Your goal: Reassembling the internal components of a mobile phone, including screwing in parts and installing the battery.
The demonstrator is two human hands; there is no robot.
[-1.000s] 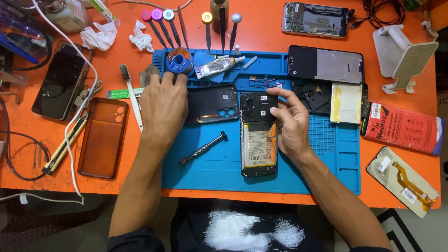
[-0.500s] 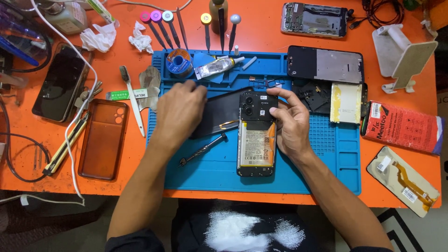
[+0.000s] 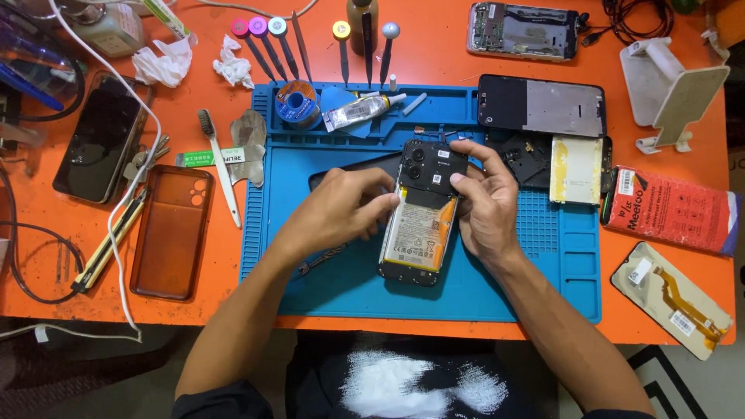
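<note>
both forearms come up from the near edge of the orange table (image 3: 722,306) and meet over the blue work mat (image 3: 349,287). the opened phone (image 3: 423,209) lies back-up on the middle of that mat, its long axis running near to far with a slight lean to the right at the top; the camera end points away from the person, the battery (image 3: 417,233) end toward them. the left hand (image 3: 341,213) lies curled against the phone's left edge, fingers bent in narrow, fingertips touching the frame about where battery meets the black upper cover. whether it pinches anything small cannot be told. the right hand (image 3: 485,206) cups the right edge, thumb pressed on the black cover beside the cameras, forefinger hooked over the top corner, so the phone is clasped between the two hands. a dark back cover (image 3: 365,164) shows just behind the left hand. left of the mat lie a brown phone case (image 3: 171,240) and a white brush (image 3: 219,167). farther off stand a solder spool (image 3: 296,105), a glue tube (image 3: 358,112) and a row of screwdrivers (image 3: 272,43).
</note>
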